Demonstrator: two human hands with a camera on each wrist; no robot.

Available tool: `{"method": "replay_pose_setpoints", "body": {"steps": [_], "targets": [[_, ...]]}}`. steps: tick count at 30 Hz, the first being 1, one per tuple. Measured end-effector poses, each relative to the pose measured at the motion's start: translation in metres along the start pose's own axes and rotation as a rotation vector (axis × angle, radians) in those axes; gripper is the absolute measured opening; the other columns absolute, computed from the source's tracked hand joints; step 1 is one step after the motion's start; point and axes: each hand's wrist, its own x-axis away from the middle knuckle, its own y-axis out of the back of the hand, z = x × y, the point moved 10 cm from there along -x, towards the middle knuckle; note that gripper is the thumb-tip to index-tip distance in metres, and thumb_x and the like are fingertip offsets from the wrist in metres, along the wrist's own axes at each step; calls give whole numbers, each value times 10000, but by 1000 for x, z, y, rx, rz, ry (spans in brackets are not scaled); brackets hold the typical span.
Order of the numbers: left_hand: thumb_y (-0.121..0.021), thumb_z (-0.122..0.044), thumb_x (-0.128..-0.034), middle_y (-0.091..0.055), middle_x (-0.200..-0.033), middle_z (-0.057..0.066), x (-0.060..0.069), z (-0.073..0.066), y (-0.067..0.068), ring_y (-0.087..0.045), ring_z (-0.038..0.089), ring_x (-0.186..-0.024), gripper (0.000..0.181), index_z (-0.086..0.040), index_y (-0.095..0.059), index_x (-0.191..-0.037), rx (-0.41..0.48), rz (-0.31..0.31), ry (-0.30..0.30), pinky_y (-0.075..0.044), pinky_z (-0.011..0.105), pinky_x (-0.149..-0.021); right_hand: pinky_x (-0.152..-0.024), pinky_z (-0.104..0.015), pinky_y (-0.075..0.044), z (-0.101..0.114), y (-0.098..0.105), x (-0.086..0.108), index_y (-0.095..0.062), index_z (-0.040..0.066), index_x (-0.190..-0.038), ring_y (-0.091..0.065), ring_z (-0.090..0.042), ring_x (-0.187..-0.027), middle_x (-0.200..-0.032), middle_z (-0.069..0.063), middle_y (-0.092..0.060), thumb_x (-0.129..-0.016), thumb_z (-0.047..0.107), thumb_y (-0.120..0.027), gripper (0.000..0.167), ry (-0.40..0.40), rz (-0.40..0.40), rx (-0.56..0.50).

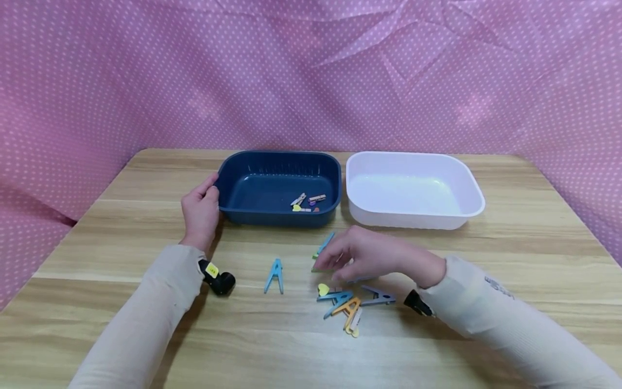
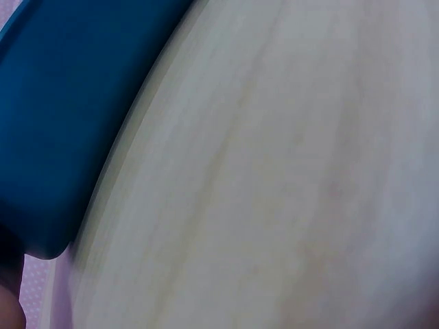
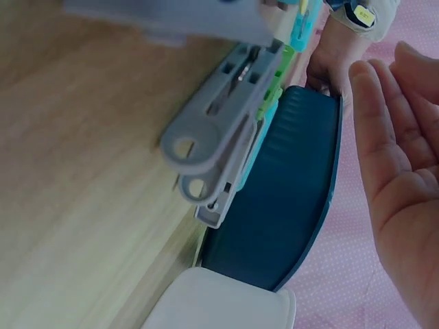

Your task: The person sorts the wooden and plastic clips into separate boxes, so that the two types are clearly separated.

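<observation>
At the left end of the dark blue bin (image 1: 279,218), my left hand (image 1: 201,215) grips the rim; only a bit of that hand (image 2: 9,308) shows in the left wrist view, beside the bin wall (image 2: 65,116). My right hand (image 1: 364,253) hovers over a cluster of clips, partly hiding some. In the right wrist view its fingers (image 3: 384,130) are extended and hold nothing, near a grey clip (image 3: 212,123). An orange clip (image 1: 351,309), a purple-grey clip (image 1: 380,297) and a blue clip (image 1: 340,300) lie together.
A white bin (image 1: 413,220) stands right of the blue one. Small wooden clips (image 1: 317,198) lie in the blue bin's front right part. One light blue clip (image 1: 275,274) lies apart between the hands. A pink dotted cloth (image 1: 311,75) hangs behind the wooden table (image 1: 233,346).
</observation>
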Motion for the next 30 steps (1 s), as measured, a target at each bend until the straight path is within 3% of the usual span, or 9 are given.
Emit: {"method": "replay_pose_setpoints", "body": {"steps": [11,21,30], "targets": [[-412,-152,-963,-458,-1399,-58,0,1,0,-369,45,-1300,371,-194,-534,-1311,-2,-3,0,-323,262,-1067,-843,-169,-487,-3,-26,-8,-706,160,-1066,-608,-28,-913,-1038,104,-681,-828,-13,-617,307,-16,180,58],[-416,-135,-958,-464,-1395,-45,0,0,0,-370,46,-1297,373,-170,-533,-1310,10,-1,-27,-318,261,-1071,-893,-153,-453,-11,-34,-11,-686,144,-1121,-559,6,-1064,-1144,78,-650,-833,-1,-632,327,-65,202,118],[-403,-154,-966,-444,-1408,-76,1,1,-2,-355,59,-1314,377,-203,-518,-1322,33,26,16,-312,277,-1074,-911,-160,-445,-12,-37,-16,-692,160,-1114,-555,10,-1075,-1137,89,-649,-829,-30,-620,350,-65,218,173]]}}
